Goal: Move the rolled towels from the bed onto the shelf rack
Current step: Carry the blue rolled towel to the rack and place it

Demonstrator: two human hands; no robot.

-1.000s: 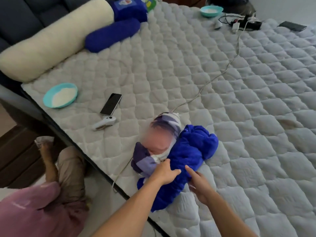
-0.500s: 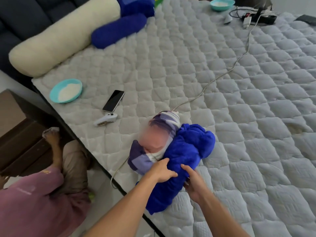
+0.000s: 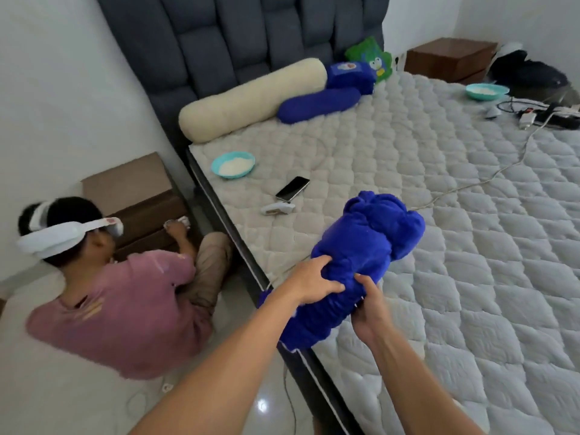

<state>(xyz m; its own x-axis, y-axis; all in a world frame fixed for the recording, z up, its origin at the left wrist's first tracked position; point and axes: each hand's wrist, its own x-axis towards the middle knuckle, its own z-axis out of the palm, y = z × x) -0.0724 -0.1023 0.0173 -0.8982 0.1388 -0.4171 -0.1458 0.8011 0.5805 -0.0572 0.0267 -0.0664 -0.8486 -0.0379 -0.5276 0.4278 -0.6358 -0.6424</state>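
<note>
At lower left a seated person [image 3: 119,296] fills the floor beside the bed [image 3: 470,277] edge. At centre, the left hand [image 3: 314,282] and right hand [image 3: 372,306] both clench the rolled blue towel [image 3: 364,246], lifted over the mattress edge. No writing is readable.
</note>
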